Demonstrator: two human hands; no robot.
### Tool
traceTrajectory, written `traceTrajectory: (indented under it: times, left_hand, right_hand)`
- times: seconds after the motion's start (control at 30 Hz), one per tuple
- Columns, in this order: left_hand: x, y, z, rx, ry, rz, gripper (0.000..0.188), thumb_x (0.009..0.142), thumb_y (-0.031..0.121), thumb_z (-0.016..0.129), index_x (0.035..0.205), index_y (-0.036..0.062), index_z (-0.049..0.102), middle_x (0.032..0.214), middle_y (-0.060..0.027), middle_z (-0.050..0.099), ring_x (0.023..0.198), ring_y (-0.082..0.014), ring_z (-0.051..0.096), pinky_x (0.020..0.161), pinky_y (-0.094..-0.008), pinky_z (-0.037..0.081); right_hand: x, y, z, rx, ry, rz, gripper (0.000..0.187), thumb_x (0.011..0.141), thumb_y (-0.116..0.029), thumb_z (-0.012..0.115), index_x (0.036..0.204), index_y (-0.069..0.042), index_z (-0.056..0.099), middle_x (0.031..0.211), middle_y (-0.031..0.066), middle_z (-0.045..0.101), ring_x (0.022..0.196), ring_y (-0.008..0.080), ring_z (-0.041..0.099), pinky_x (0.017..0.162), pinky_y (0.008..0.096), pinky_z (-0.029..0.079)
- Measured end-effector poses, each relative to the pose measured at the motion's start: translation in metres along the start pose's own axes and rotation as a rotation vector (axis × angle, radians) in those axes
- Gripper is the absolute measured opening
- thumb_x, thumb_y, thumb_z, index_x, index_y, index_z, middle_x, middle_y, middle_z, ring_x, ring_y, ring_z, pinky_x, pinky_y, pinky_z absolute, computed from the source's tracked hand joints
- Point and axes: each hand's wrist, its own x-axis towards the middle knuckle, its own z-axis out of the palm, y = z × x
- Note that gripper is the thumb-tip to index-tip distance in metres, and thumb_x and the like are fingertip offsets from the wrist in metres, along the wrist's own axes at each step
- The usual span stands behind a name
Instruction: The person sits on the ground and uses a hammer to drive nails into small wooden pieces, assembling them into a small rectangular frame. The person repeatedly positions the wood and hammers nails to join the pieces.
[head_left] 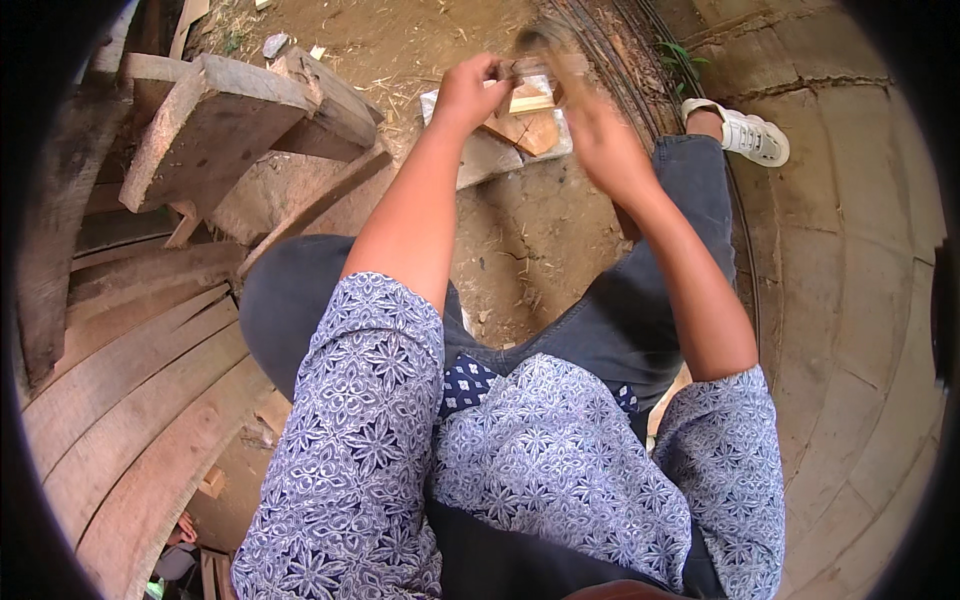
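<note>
While R grip (605,145) holds blurred tool (567,72) pointing fwd-L, wood strip (530,104) lies approx. L-R; L grip (468,95) can't tell.

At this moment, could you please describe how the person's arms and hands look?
The left sleeve and right sleeve are short, dark blue and white, with a floral pattern. Below them, both forearms are bare. The left hand and motion-blurred right hand appear gloveless.

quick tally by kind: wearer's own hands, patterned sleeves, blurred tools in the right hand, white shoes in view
Hands: 2 (left hand, right hand)
Patterned sleeves: 2
Blurred tool: 1
White shoe: 1
Total: 6
</note>
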Motion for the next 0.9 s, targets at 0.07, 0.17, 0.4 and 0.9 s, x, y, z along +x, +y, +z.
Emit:
traceTrajectory:
  times: [0.07,0.17,0.4,0.9]
  left_hand:
    - [-0.004,-0.01,-0.013,-0.012,0.04,-0.07,0.044,0.082,0.03,0.083,0.115,0.0047,0.07,0.102,-0.0132,0.075,0.093,-0.0247,0.071,0.083,-0.0361,0.055]
    - [-0.009,-0.001,-0.006,-0.015,-0.016,0.007,0.044,0.082,0.029,0.084,0.115,0.0045,0.07,0.102,-0.0128,0.075,0.095,-0.0243,0.072,0.084,-0.0358,0.055]
    - [-0.002,-0.007,-0.003,-0.045,-0.016,0.005,0.042,0.082,0.026,0.084,0.115,0.005,0.07,0.106,-0.0117,0.074,0.102,-0.022,0.071,0.088,-0.0343,0.054]
    - [-0.002,-0.004,0.015,-0.202,-0.079,-0.141,0.046,0.082,0.038,0.084,0.113,0.0071,0.072,0.09,-0.0041,0.069,0.082,-0.0141,0.061,0.078,-0.0315,0.05]
  right_hand:
    - [0.003,-0.024,-0.009,0.135,-0.092,0.149,0.031,0.098,-0.024,0.06,0.117,0.001,0.059,0.083,0.0172,0.064,0.073,0.0237,0.061,0.07,0.0351,0.049]
    - [0.012,-0.052,-0.047,0.386,0.102,0.072,0.031,0.099,-0.024,0.06,0.12,-0.001,0.058,0.078,0.009,0.061,0.072,0.0152,0.057,0.068,0.0326,0.047]
    - [0.004,-0.027,-0.014,0.025,0.132,-0.035,0.031,0.099,-0.026,0.06,0.121,-0.005,0.058,0.081,0.0143,0.065,0.07,0.0254,0.063,0.067,0.04,0.05]
    - [-0.021,-0.027,-0.039,0.533,-0.124,0.447,0.036,0.101,-0.029,0.06,0.127,-0.003,0.06,0.077,-0.0026,0.056,0.064,0.0051,0.049,0.054,0.0246,0.041]
